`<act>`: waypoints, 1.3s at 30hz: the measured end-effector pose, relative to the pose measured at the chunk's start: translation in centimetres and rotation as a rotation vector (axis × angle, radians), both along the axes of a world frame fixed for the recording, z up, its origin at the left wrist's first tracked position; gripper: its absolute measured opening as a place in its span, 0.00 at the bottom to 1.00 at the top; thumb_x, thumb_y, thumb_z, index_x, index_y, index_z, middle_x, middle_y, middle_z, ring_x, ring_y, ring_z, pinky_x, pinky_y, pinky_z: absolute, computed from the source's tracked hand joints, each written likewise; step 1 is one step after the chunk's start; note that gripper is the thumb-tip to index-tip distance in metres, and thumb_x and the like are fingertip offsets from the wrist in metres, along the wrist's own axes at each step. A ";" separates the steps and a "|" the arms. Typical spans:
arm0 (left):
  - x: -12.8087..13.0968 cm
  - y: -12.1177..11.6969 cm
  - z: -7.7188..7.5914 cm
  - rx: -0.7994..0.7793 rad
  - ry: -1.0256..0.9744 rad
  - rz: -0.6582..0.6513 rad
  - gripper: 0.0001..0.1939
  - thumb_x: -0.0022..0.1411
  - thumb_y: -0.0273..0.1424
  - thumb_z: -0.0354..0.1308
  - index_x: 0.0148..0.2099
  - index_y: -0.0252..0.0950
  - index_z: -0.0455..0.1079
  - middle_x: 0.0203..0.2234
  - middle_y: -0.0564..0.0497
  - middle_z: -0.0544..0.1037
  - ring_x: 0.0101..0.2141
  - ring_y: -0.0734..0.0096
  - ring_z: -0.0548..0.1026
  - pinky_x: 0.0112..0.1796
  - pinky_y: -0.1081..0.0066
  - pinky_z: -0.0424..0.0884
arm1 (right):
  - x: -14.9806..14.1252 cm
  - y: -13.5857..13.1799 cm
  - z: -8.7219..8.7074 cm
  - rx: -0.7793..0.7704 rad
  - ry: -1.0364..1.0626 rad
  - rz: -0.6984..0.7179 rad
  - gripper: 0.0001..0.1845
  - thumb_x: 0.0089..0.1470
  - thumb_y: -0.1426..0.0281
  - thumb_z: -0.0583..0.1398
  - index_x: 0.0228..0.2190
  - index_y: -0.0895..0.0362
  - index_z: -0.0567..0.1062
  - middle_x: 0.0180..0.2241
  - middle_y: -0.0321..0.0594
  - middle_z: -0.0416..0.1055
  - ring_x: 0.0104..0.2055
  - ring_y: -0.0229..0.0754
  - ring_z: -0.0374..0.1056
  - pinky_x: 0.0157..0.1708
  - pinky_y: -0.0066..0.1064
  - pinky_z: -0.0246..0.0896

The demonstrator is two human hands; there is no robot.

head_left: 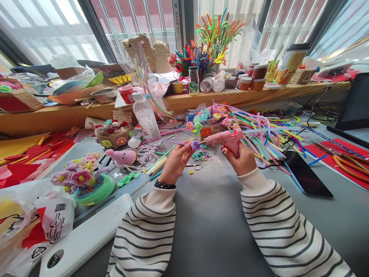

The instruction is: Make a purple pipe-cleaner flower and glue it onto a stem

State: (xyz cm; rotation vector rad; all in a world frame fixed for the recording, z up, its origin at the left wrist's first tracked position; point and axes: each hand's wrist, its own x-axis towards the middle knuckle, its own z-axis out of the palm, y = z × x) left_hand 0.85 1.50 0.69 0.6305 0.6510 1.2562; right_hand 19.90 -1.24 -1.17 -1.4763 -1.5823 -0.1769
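My left hand (179, 161) pinches a small purple pipe-cleaner flower (196, 145) above the grey table. Wrapped around the handle of a pink glue gun (223, 139), my right hand (240, 158) holds it level with the nozzle pointing left. The nozzle tip meets the flower's edge or lies just beside it; I cannot tell which. A clear glue stick (271, 130) sticks out of the gun's back. Below the flower lie small scissors (197, 166) and little coloured trimmings. Just behind the gun stands a cluster of fuzzy flowers (206, 119) in a small brown holder.
Loose pipe cleaners (268, 127) spread behind my right hand, near a black phone (307, 175). To the left are a plastic bottle (147, 119), pearl strands (147, 156), a green flower pot (96, 190) and a long white device (89, 234). Jars (258, 73) line the sill.
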 end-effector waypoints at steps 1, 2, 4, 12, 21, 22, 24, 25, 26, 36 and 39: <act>0.0 0.0 0.0 -0.002 0.002 0.002 0.04 0.47 0.20 0.57 0.28 0.30 0.68 0.23 0.54 0.74 0.26 0.82 0.73 0.29 0.85 0.69 | 0.0 0.0 0.0 0.001 -0.004 -0.002 0.12 0.43 0.60 0.53 0.21 0.56 0.61 0.12 0.29 0.51 0.13 0.33 0.46 0.14 0.26 0.44; 0.0 0.0 0.0 -0.003 0.006 0.003 0.04 0.47 0.19 0.56 0.28 0.30 0.68 0.23 0.54 0.74 0.26 0.82 0.73 0.30 0.85 0.69 | 0.0 0.1 -0.1 0.003 -0.006 -0.002 0.12 0.43 0.60 0.53 0.21 0.57 0.61 0.12 0.29 0.52 0.13 0.32 0.46 0.14 0.26 0.44; 0.0 0.0 0.0 -0.003 0.013 0.005 0.04 0.47 0.19 0.56 0.29 0.30 0.68 0.24 0.54 0.74 0.26 0.83 0.73 0.30 0.84 0.69 | 0.1 0.1 -0.2 0.020 -0.002 0.003 0.12 0.43 0.60 0.53 0.21 0.57 0.61 0.13 0.29 0.52 0.13 0.32 0.46 0.15 0.26 0.44; 0.0 0.0 0.0 -0.003 0.011 0.006 0.04 0.47 0.19 0.56 0.29 0.30 0.68 0.24 0.53 0.74 0.26 0.82 0.73 0.30 0.84 0.69 | 0.0 0.2 -0.2 0.067 -0.009 0.034 0.12 0.45 0.61 0.51 0.20 0.56 0.60 0.12 0.28 0.51 0.13 0.31 0.45 0.14 0.25 0.43; 0.0 0.1 0.0 -0.015 0.011 0.013 0.04 0.46 0.20 0.57 0.28 0.30 0.68 0.23 0.54 0.74 0.26 0.82 0.72 0.32 0.83 0.69 | -0.2 -0.2 0.0 0.059 0.093 -0.043 0.13 0.41 0.59 0.56 0.22 0.57 0.63 0.12 0.28 0.53 0.13 0.31 0.50 0.15 0.25 0.48; 0.0 0.1 0.0 -0.019 0.010 0.014 0.04 0.46 0.20 0.57 0.28 0.30 0.68 0.23 0.54 0.74 0.26 0.82 0.73 0.31 0.83 0.69 | -0.2 -0.3 0.0 0.059 0.116 -0.058 0.13 0.40 0.59 0.56 0.22 0.57 0.64 0.12 0.28 0.54 0.14 0.32 0.51 0.15 0.25 0.49; 0.0 0.1 0.0 -0.025 0.008 0.013 0.04 0.46 0.20 0.57 0.28 0.30 0.68 0.22 0.54 0.74 0.26 0.82 0.73 0.30 0.84 0.69 | -0.4 -0.5 0.1 0.068 0.148 -0.084 0.13 0.39 0.60 0.57 0.23 0.57 0.65 0.12 0.28 0.55 0.14 0.32 0.52 0.16 0.25 0.50; 0.0 0.0 0.1 -0.027 0.006 0.012 0.04 0.46 0.20 0.57 0.28 0.30 0.68 0.22 0.54 0.74 0.26 0.82 0.73 0.30 0.84 0.69 | -0.4 -0.5 0.1 0.073 0.154 -0.090 0.13 0.38 0.60 0.57 0.23 0.58 0.65 0.12 0.28 0.55 0.14 0.32 0.52 0.16 0.25 0.50; 0.0 0.0 0.1 -0.028 0.005 0.012 0.04 0.46 0.20 0.57 0.28 0.30 0.68 0.22 0.54 0.74 0.26 0.82 0.73 0.30 0.84 0.69 | -0.4 -0.5 0.0 0.079 0.154 -0.091 0.13 0.38 0.60 0.57 0.23 0.58 0.66 0.12 0.28 0.55 0.14 0.32 0.52 0.16 0.25 0.50; 0.0 0.1 -0.1 -0.013 0.004 0.000 0.04 0.46 0.20 0.57 0.28 0.31 0.68 0.23 0.54 0.74 0.26 0.83 0.73 0.30 0.84 0.69 | 0.1 0.1 -0.3 0.110 0.040 -0.021 0.10 0.42 0.63 0.54 0.20 0.56 0.61 0.12 0.27 0.50 0.14 0.31 0.47 0.15 0.25 0.46; 0.0 0.1 -0.1 -0.004 0.001 -0.002 0.04 0.46 0.20 0.57 0.28 0.30 0.68 0.23 0.54 0.74 0.26 0.83 0.73 0.30 0.85 0.69 | 0.0 0.1 -0.3 0.111 0.040 -0.011 0.10 0.43 0.62 0.53 0.20 0.56 0.60 0.12 0.27 0.50 0.13 0.32 0.46 0.14 0.25 0.45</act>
